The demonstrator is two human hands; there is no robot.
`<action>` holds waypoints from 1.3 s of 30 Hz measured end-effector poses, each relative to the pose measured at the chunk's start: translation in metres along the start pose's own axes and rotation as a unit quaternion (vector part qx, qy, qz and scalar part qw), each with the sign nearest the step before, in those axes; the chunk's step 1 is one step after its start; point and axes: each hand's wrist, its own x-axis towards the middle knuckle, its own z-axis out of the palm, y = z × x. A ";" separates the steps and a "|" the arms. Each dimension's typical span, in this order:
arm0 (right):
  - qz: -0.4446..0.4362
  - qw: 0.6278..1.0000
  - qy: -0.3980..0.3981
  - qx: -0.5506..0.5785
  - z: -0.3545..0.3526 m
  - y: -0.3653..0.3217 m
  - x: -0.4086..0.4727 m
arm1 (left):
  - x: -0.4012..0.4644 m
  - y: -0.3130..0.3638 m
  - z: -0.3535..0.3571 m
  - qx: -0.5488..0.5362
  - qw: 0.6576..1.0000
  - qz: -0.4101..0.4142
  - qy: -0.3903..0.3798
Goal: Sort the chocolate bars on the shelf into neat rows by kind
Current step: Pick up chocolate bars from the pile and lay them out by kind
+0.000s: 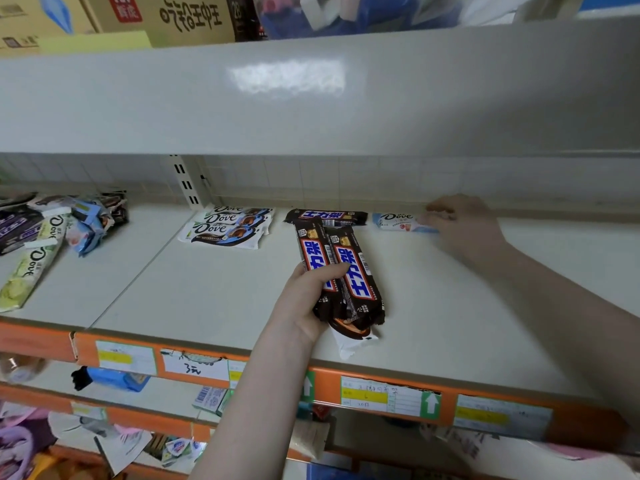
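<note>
My left hand (pixel 304 299) grips a bundle of dark Snickers bars (pixel 341 271) above the middle of the shelf (pixel 207 292), with a white-wrapped bar (pixel 349 342) tucked under them. One Snickers bar (pixel 329 216) lies crosswise at the back. To its left sits a neat stack of white Dove bars (pixel 227 226). My right hand (pixel 460 223) rests on a pale blue Dove bar (pixel 398 221) at the back right, fingers on its right end. A mixed heap of bars (pixel 52 230) lies at the far left, with green Dove bars (pixel 27 271) sticking out.
The upper shelf board (pixel 311 98) overhangs close above, with cartons (pixel 156 19) on top. The orange front rail (pixel 381 389) carries price labels. Lower shelves hold assorted packets (pixel 114 379).
</note>
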 end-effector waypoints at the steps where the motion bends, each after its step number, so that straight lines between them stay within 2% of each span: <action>1: 0.003 1.000 -0.009 0.028 -0.002 -0.006 -0.008 | 0.000 0.000 0.001 0.006 1.000 0.002 -0.005; 5: 0.045 0.959 -0.108 0.259 -0.012 -0.038 -0.042 | -0.003 -0.001 0.006 0.088 0.995 0.007 -0.048; 8: 0.051 0.930 -0.187 0.312 -0.019 -0.053 -0.057 | -0.005 -0.002 0.013 0.157 0.985 0.009 -0.075; 12: 0.087 0.907 -0.223 0.345 -0.026 -0.054 -0.067 | -0.007 -0.005 0.019 0.182 0.979 0.020 -0.095; 14: 0.134 0.882 -0.210 0.400 -0.028 -0.050 -0.070 | -0.009 -0.008 0.019 0.169 0.981 0.023 -0.089; 17: 0.199 0.837 -0.149 0.487 -0.030 -0.044 -0.074 | -0.011 -0.010 0.015 0.146 0.985 0.035 -0.082; 20: 0.233 0.794 -0.094 0.553 -0.029 -0.037 -0.077 | -0.014 -0.011 0.010 0.143 0.985 0.063 -0.066; 22: 0.239 0.777 -0.081 0.577 -0.028 -0.036 -0.078 | -0.016 -0.012 0.008 0.145 0.986 0.084 -0.027; 24: 0.217 0.794 -0.100 0.558 -0.025 -0.036 -0.079 | -0.018 -0.012 0.005 0.131 0.986 0.099 0.003; 28: 0.126 0.865 -0.151 0.462 -0.023 -0.038 -0.079 | -0.020 -0.006 -0.007 0.074 0.989 0.119 0.042; 33: 0.012 0.941 -0.172 0.292 -0.012 -0.055 -0.076 | -0.018 0.014 -0.028 0.061 0.991 0.115 0.037; 36: -0.085 0.964 -0.211 0.139 0.003 -0.074 -0.075 | -0.015 0.030 -0.042 0.080 0.990 0.110 0.034; 39: -0.141 0.970 -0.181 0.081 0.021 -0.091 -0.073 | -0.013 0.045 -0.059 0.083 0.990 0.113 0.026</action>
